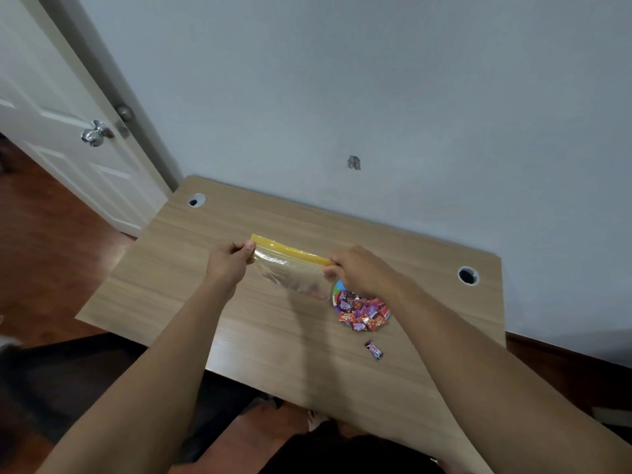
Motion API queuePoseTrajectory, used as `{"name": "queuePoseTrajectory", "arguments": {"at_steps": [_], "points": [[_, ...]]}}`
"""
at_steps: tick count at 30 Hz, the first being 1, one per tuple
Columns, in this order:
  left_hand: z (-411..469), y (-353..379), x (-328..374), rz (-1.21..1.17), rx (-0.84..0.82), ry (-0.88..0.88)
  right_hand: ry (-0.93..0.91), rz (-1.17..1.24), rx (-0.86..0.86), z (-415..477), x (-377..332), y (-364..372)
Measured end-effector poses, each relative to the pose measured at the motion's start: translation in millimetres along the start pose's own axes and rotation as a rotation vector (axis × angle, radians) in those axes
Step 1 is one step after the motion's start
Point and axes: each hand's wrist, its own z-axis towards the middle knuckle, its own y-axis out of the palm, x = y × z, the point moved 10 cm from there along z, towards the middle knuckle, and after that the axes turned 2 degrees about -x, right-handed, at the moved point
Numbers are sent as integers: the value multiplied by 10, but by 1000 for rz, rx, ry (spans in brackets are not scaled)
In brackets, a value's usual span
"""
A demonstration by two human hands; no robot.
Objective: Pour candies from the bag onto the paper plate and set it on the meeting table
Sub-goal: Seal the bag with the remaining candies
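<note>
A clear zip bag (290, 271) with a yellow seal strip is held stretched above the wooden table (239, 323). It looks empty. My left hand (229, 263) pinches its left end and my right hand (359, 270) pinches its right end. Just under my right hand lies a colourful paper plate (337, 290), mostly covered by a heap of red and purple wrapped candies (364, 311). One loose candy (373, 349) lies on the table in front of the plate.
The table stands against a grey wall and has two round cable holes, one at the back left (197, 200) and one at the right (468, 275). A white door (68, 138) with a metal knob is at the left. The floor is dark wood.
</note>
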Motion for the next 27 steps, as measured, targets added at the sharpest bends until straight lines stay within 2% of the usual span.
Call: {"name": "queuePoseTrajectory", "arguments": {"at_steps": [4, 10, 13, 16, 18, 20, 22, 24, 27], "points": [[19, -10, -194, 86, -94, 2, 46, 127, -33, -7, 220, 246], [104, 3, -650, 53, -181, -86, 143, 309, -33, -45, 496, 545], [202, -25, -827, 52, -134, -112, 241, 421, -34, -140, 770, 725], [338, -44, -1010, 56, -89, -145, 345, 416, -31, -316, 1133, 881], [359, -42, -1037, 189, -26, -136, 403, 418, -17, -474, 1366, 972], [263, 12, -866, 408, 67, -44, 465, 418, 2, -636, 1582, 1079], [94, 200, -615, 463, 129, 156, 532, 417, -3, -778, 1769, 1248], [-82, 506, -520, 448, 70, 302, 595, 439, -20, -890, 1919, 1449], [-304, 1095, -659, 491, -159, 395, 638, 422, -41, -985, 2076, 1762]]}}
